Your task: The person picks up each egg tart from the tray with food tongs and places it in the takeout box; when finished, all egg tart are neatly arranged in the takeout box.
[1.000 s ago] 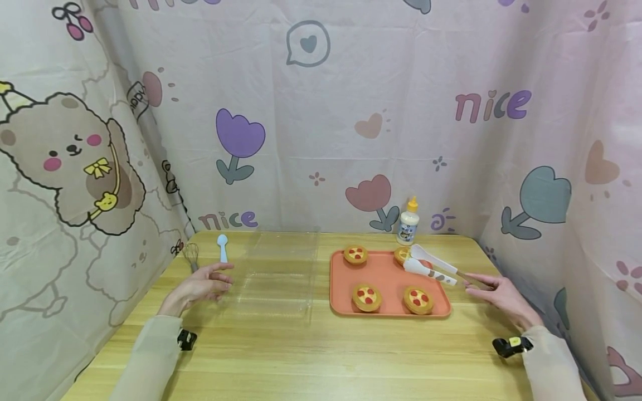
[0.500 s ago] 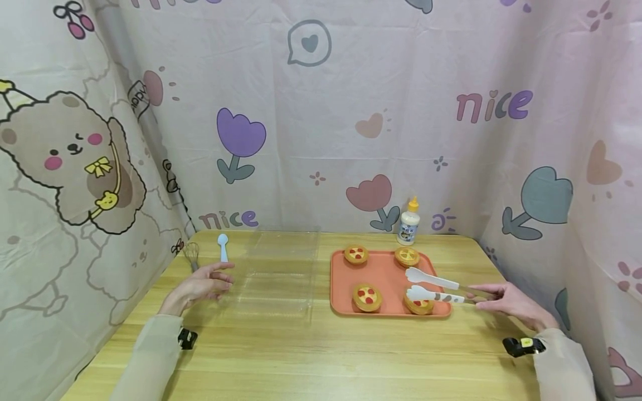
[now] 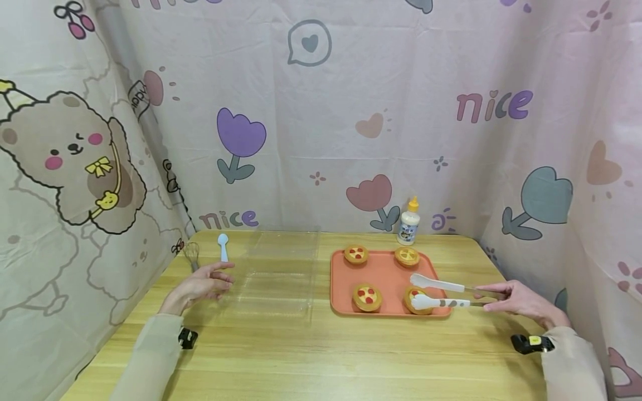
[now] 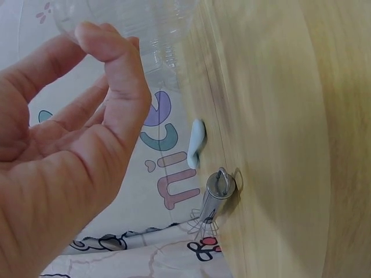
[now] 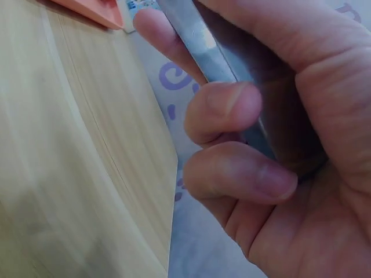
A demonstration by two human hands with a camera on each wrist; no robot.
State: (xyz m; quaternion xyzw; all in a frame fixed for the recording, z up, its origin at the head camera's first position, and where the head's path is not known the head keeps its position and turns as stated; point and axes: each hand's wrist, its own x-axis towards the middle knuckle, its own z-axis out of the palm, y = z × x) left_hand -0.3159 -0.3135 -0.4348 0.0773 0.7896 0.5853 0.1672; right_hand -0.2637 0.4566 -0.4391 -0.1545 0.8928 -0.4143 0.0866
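Note:
In the head view my right hand grips metal tongs with white tips, their arms spread apart. One tip overlaps the front-right small tart; the other hangs behind it over the orange tray. The right wrist view shows the fingers curled round the metal handle. Three more tarts sit on the tray: front left, back left and back right. My left hand, fingers loosely bent and holding nothing, hovers beside a clear plastic container.
Behind the left hand lie a whisk and a light blue spoon. A white bottle with a yellow cap stands behind the tray. Patterned curtains close off the table at the back and sides.
The tongs have come forward from the back-right tart to the front-right one, their arms spreading, as my right hand shifted right and toward me. My left hand has stayed put.

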